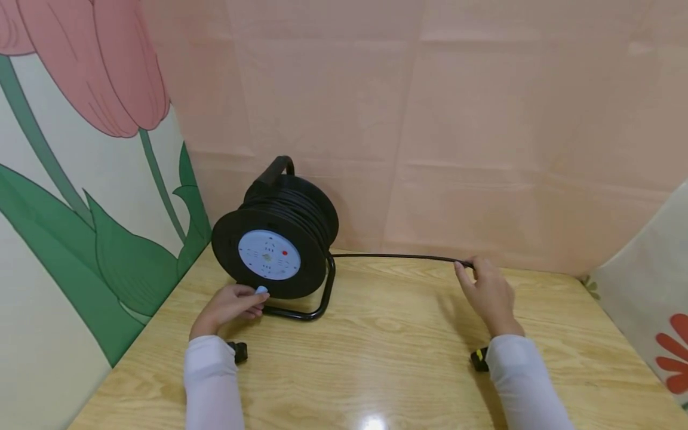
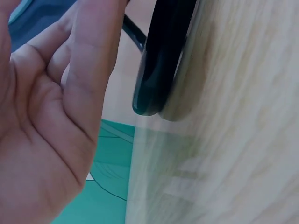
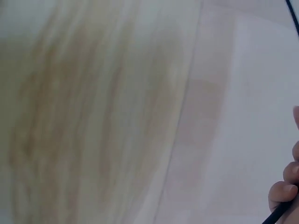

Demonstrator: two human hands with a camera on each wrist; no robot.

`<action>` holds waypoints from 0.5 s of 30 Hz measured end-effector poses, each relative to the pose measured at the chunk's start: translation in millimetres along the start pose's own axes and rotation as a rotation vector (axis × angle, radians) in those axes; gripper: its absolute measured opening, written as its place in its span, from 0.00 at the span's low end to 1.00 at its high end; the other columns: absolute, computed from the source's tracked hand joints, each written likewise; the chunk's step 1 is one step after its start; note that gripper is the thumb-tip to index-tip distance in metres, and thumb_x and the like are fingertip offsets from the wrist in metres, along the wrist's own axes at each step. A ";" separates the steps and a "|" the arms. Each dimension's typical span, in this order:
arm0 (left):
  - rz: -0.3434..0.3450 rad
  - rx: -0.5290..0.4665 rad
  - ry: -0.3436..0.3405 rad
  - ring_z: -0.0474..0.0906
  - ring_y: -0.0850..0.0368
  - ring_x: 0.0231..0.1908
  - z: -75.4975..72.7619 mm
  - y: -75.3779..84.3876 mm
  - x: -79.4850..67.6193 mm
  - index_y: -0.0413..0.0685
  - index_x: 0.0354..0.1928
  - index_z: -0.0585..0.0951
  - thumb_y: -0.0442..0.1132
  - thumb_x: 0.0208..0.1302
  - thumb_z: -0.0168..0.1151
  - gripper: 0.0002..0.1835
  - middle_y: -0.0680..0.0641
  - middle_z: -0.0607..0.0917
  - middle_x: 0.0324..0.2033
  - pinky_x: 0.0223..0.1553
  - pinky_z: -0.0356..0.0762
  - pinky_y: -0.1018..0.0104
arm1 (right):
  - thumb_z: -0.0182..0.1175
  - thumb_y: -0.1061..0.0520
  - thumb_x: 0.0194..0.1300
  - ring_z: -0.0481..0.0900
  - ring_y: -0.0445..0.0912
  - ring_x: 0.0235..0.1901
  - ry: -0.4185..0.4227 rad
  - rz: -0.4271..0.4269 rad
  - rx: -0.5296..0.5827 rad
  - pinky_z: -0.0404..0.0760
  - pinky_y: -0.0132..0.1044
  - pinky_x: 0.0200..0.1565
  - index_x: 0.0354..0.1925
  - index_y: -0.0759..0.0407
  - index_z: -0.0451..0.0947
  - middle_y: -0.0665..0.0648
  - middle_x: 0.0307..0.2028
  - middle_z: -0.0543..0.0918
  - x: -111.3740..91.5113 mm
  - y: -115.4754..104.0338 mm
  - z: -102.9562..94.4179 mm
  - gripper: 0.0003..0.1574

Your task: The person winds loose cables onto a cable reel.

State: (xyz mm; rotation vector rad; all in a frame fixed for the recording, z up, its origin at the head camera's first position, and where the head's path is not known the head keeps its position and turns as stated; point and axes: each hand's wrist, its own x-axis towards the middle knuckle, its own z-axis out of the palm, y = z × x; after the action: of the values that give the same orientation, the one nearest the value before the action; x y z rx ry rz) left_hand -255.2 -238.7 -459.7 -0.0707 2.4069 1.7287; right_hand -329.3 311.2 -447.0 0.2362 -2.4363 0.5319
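A black cable reel (image 1: 309, 263) with a pale blue socket face stands on its tube frame at the table's left. My left hand (image 1: 228, 306) pinches a small light-blue knob (image 1: 261, 290) low on the reel's front disc. In the left wrist view the palm (image 2: 46, 130) shows beside the black frame tube (image 2: 161, 60), the knob hidden. A black cable (image 1: 392, 256) runs nearly straight from the reel to my right hand (image 1: 490, 294), which grips it above the table. The right wrist view catches only curled fingers (image 3: 285, 189) on the cable (image 3: 293, 18) at its right edge.
The wooden table (image 1: 376, 352) meets a pink sheet-covered wall (image 1: 473, 137) close behind the reel. A tulip-patterned wall (image 1: 54, 286) rises on the left, and a flower-printed white surface (image 1: 645, 286) borders the right. Small black devices sit at both wrists.
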 end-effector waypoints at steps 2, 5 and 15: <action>0.001 0.007 0.014 0.85 0.50 0.34 -0.2 -0.6 -0.3 0.31 0.43 0.83 0.49 0.64 0.71 0.23 0.41 0.87 0.34 0.41 0.86 0.59 | 0.58 0.42 0.73 0.67 0.47 0.23 0.011 -0.008 0.010 0.62 0.39 0.19 0.41 0.53 0.79 0.54 0.28 0.72 -1.4 -2.1 -1.4 0.17; 0.009 0.029 0.051 0.85 0.50 0.33 -1.3 -0.7 -2.7 0.31 0.43 0.83 0.52 0.63 0.71 0.25 0.42 0.87 0.33 0.40 0.86 0.59 | 0.59 0.43 0.74 0.65 0.47 0.24 0.012 -0.033 0.029 0.61 0.39 0.20 0.41 0.54 0.79 0.55 0.28 0.71 -2.4 -6.4 -2.3 0.15; 0.035 0.002 0.171 0.86 0.50 0.34 -9.5 -4.6 -8.8 0.30 0.43 0.84 0.55 0.63 0.70 0.29 0.43 0.87 0.33 0.40 0.85 0.60 | 0.62 0.35 0.68 0.62 0.46 0.14 -0.004 0.036 -0.021 0.57 0.38 0.12 0.33 0.52 0.80 0.52 0.18 0.71 -5.0 -13.9 3.1 0.23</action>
State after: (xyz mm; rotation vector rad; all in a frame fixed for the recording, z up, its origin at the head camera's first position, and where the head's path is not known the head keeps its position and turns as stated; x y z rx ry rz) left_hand -247.0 -249.7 -459.5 -0.1838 2.5435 1.8032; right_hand -323.0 297.5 -447.9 0.1848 -2.4532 0.5219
